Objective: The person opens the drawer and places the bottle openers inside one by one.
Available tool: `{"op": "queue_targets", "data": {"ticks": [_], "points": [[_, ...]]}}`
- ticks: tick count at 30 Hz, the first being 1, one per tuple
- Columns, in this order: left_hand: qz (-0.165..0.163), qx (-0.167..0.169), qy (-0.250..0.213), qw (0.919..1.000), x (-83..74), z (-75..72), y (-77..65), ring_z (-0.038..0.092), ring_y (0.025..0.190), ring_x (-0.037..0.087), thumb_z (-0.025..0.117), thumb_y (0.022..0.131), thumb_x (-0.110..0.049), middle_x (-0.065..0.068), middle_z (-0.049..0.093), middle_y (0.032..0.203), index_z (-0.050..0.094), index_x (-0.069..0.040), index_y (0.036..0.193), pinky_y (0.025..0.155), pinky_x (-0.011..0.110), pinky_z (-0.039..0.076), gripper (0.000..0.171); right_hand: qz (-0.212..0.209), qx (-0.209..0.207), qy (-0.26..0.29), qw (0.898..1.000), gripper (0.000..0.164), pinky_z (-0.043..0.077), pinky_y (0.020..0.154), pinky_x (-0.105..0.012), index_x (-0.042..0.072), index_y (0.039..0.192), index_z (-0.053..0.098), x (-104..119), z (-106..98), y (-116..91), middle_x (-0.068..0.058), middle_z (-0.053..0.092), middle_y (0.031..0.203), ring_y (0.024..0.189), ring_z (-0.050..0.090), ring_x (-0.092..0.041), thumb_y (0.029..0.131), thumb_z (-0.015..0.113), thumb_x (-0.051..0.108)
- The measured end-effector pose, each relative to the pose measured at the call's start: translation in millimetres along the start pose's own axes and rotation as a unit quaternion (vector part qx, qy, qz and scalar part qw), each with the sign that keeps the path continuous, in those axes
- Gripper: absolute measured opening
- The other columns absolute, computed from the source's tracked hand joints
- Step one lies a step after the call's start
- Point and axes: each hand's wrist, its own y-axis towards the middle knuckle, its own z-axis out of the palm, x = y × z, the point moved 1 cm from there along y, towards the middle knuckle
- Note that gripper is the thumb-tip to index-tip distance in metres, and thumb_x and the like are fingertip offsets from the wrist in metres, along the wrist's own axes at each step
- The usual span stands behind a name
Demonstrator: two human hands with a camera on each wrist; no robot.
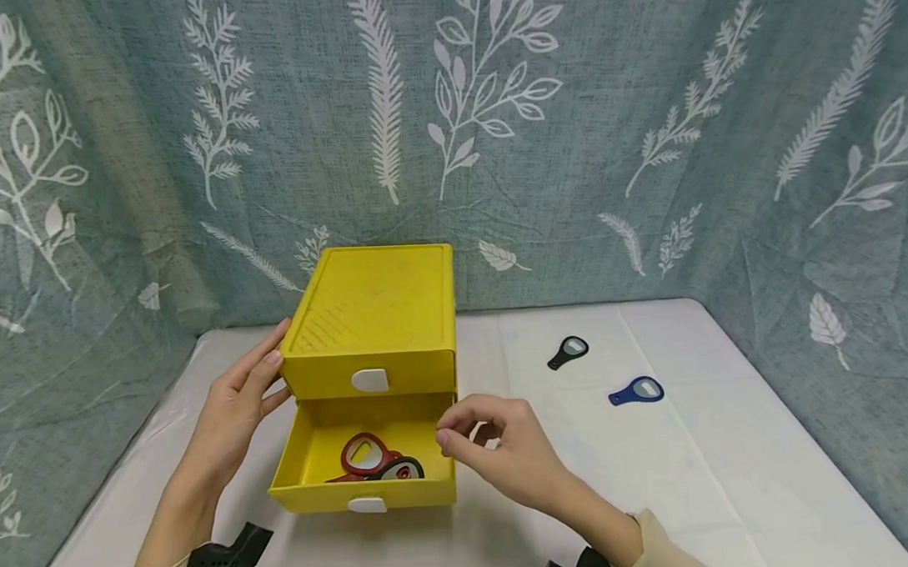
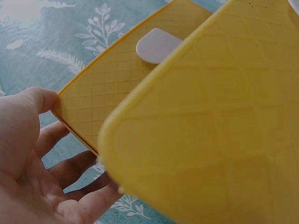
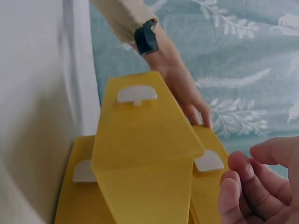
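Observation:
A yellow drawer box [image 1: 368, 299] stands on the white table with its middle drawer [image 1: 416, 492] pulled out. Inside that drawer lie a red bottle opener [image 1: 350, 456] and a black bottle opener [image 1: 381, 472], partly overlapping; the front wall hides some of them. My left hand [image 1: 236, 408] rests against the box's left side, thumb at the front edge, fingers fairly straight. Beside the drawer's right wall is my right hand [image 1: 505, 448], fingers loosely bent, holding nothing. In the right wrist view its thumb and fingers [image 3: 259, 189] are apart.
To the right of the box lie another black bottle opener [image 1: 568, 352] and a blue bottle opener [image 1: 637, 390]. White handles [image 3: 84, 171] mark the closed drawers on either side of the pulled-out one. Behind the table [image 1: 731, 474] hangs a leaf-patterned teal curtain [image 1: 571, 188].

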Motion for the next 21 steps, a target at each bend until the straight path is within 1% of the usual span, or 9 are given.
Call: {"op": "queue_targets", "data": {"ticks": [4,7,9,11,13,17,19,21], "points": [[0.000,0.001,0.000,1.0000,0.6,-0.1,0.3,0.044,0.129,0.012,0.042,0.107,-0.035,0.007,0.024,0.160,0.030,-0.022,0.156,0.091,0.018,0.047,0.052,0.041,0.012,0.032,0.999,0.008,0.053,0.048,-0.030,0.010,0.100,0.070,-9.7,1.8,-10.0,0.000,0.070,0.076,0.062,0.064,-0.021,0.093,0.068,0.007],[0.000,-0.001,0.003,1.0000,0.8,0.0,0.0,0.044,0.129,0.012,0.042,0.107,-0.035,0.006,0.025,0.160,0.031,-0.023,0.156,0.091,0.018,0.047,0.052,0.080,0.022,0.057,0.995,0.014,0.054,0.044,-0.035,0.010,0.109,0.066,-7.3,4.7,-16.4,-0.004,0.070,0.076,0.053,0.063,-0.025,0.095,0.066,0.010],[0.001,-0.002,0.004,1.0000,1.0,0.2,-0.3,0.045,0.129,0.012,0.042,0.107,-0.035,0.007,0.025,0.160,0.031,-0.024,0.156,0.091,0.018,0.047,0.052,0.107,0.034,0.067,0.991,0.017,0.054,0.043,-0.036,0.010,0.114,0.063,-4.2,7.6,-20.0,-0.006,0.071,0.077,0.051,0.063,-0.026,0.096,0.065,0.010],[0.002,-0.004,0.006,1.0000,1.5,0.6,-0.4,0.045,0.128,0.012,0.042,0.107,-0.035,0.007,0.026,0.159,0.032,-0.024,0.156,0.091,0.018,0.048,0.051,0.128,0.047,0.066,0.988,0.019,0.055,0.044,-0.036,0.011,0.116,0.062,-1.2,10.8,-23.2,-0.006,0.071,0.077,0.051,0.064,-0.025,0.097,0.064,0.011],[0.002,-0.004,0.005,1.0000,2.0,1.1,-0.4,0.045,0.128,0.012,0.042,0.107,-0.035,0.008,0.026,0.159,0.032,-0.024,0.156,0.091,0.018,0.048,0.051,0.140,0.061,0.059,0.986,0.020,0.055,0.045,-0.035,0.012,0.117,0.063,0.9,13.3,-26.6,-0.004,0.072,0.079,0.051,0.064,-0.023,0.097,0.063,0.011],[0.000,-0.004,0.005,1.0000,2.1,2.0,-0.3,0.045,0.128,0.012,0.042,0.107,-0.036,0.007,0.025,0.160,0.031,-0.023,0.156,0.091,0.018,0.048,0.052,0.151,0.097,0.049,0.983,0.023,0.055,0.045,-0.032,0.013,0.120,0.064,6.0,15.6,-32.9,0.002,0.073,0.086,0.052,0.065,-0.014,0.097,0.063,0.015],[0.000,-0.006,0.005,1.0000,1.8,2.1,-0.5,0.045,0.128,0.012,0.042,0.107,-0.036,0.007,0.025,0.160,0.031,-0.023,0.156,0.090,0.018,0.048,0.052,0.158,0.118,0.055,0.979,0.026,0.055,0.046,-0.031,0.013,0.123,0.065,7.7,16.8,-34.9,0.003,0.073,0.089,0.052,0.065,-0.012,0.098,0.063,0.018],[0.002,-0.009,0.006,0.9999,1.6,2.2,-0.7,0.046,0.127,0.011,0.042,0.107,-0.035,0.007,0.026,0.160,0.031,-0.023,0.156,0.090,0.017,0.048,0.052,0.169,0.135,0.068,0.974,0.028,0.056,0.047,-0.031,0.013,0.126,0.064,8.0,18.9,-36.1,0.003,0.073,0.092,0.053,0.066,-0.013,0.098,0.064,0.019]]}}
